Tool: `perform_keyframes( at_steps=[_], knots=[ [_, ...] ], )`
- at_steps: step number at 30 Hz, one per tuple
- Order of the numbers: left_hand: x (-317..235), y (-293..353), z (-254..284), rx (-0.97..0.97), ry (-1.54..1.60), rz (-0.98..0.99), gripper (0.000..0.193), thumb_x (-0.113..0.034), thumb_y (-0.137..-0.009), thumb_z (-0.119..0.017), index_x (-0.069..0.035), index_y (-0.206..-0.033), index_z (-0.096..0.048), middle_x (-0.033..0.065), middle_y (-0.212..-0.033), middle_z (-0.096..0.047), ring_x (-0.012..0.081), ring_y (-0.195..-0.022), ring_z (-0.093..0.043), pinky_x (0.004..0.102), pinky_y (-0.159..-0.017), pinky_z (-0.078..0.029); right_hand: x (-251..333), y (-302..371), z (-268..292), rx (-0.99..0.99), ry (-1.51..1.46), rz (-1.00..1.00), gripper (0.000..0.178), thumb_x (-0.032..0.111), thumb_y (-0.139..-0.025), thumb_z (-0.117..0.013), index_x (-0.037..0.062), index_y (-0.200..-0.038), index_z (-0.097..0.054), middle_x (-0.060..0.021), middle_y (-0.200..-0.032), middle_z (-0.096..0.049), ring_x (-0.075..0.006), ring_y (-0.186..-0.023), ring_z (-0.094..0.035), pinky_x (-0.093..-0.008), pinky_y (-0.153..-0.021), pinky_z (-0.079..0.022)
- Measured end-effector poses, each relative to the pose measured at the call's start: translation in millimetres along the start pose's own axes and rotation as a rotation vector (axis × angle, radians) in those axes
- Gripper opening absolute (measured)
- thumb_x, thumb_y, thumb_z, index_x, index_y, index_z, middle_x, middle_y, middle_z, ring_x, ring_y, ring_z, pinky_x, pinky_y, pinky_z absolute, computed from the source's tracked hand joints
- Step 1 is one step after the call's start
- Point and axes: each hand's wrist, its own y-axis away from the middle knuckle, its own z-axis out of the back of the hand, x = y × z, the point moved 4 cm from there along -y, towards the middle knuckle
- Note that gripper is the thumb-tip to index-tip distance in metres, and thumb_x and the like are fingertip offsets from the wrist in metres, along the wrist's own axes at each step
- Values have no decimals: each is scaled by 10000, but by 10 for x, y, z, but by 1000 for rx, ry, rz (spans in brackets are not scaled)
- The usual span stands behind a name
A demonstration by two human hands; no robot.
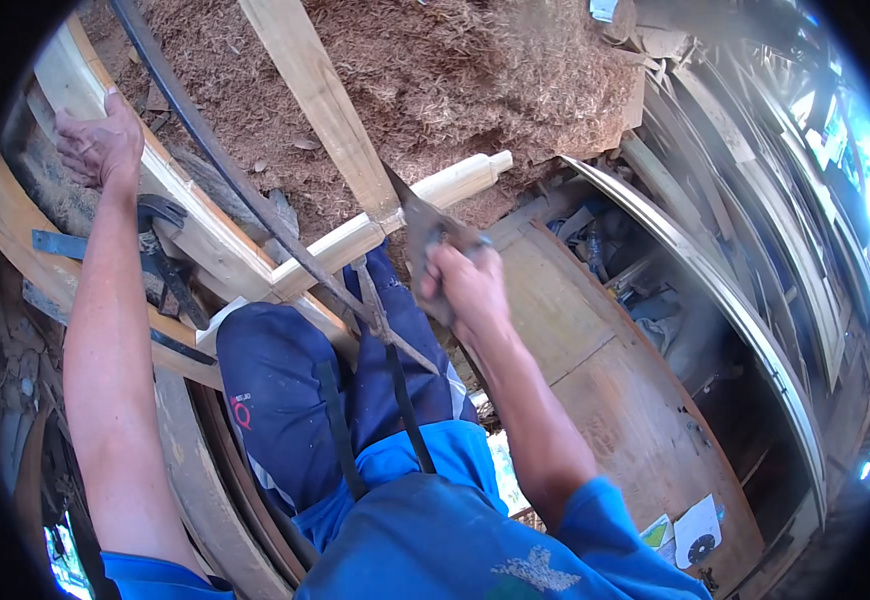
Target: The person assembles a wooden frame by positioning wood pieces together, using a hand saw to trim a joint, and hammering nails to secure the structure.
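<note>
My right hand point(465, 285) is closed round the handle of a handsaw point(425, 228). Its blade lies against a pale wooden rail point(340, 245) with a stepped, shaped end, close to where a long plank point(320, 95) meets it. My left hand point(105, 140) grips a thick pale beam point(180, 185), fingers curled over its side and thumb along its edge. A long dark metal bar point(225, 160) crosses above the beam and rail, ending near my knees by a metal clamp piece point(377, 310). Another dark clamp point(165, 260) sits below my left hand.
Reddish wood shavings point(455, 80) cover the ground ahead. To the right lie a large wooden panel point(595, 360), a curved pale strip point(715, 270) and stacked boards point(745, 150). More curved timber point(180, 440) lies by my left leg. A round-marked paper point(697, 530) rests on the panel.
</note>
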Motion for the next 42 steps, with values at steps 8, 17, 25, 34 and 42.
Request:
perform_keyframes(
  at_steps=[8, 17, 25, 34, 42],
  knots=[
    [128, -81, -135, -37, 23, -40, 906, -577, -786, -667, -74, -1448, -305, 235, -1432, -376, 395, -1340, -344, 537, -1097, -240, 6, 93, 7, -3, -247, -43, 120, 52, -885, -579, 7, -773, -577, -22, -592, -529, -130, -496, -530, -283, -469, -412],
    [97, -114, -100, -45, 26, -46, 904, -581, -781, -670, -75, -1446, -323, 234, -1426, -387, 394, -1334, -354, 539, -1096, -247, 82, 319, 43, -47, -171, -1, 105, 51, -839, -579, -4, -750, -575, -68, -568, -564, -139, -477, -530, -299, -468, -421],
    [114, -111, -104, -85, -82, -66, 932, -593, -793, -669, -27, -1452, -332, 251, -1412, -425, 394, -1344, -364, 501, -1115, -273, -71, 692, 186, -54, -217, 16, 160, 104, -845, -603, 8, -718, -581, -71, -574, -570, -146, -486, -522, -319, -450, -385],
    [132, -84, -99, -38, -57, -43, 938, -592, -782, -672, -46, -1459, -320, 253, -1443, -381, 397, -1348, -358, 502, -1116, -259, -162, 572, 170, -10, -178, 2, 187, 128, -840, -576, 0, -703, -576, -81, -575, -570, -171, -501, -530, -331, -462, -400],
    [211, -205, -194, -84, -86, -61, 899, -604, -766, -669, -64, -1412, -354, 245, -1402, -411, 391, -1322, -374, 510, -1094, -259, -161, 102, -70, -7, -125, -10, 95, 68, -853, -576, -25, -850, -597, -53, -599, -550, -134, -498, -527, -296, -463, -424]
  ],
)
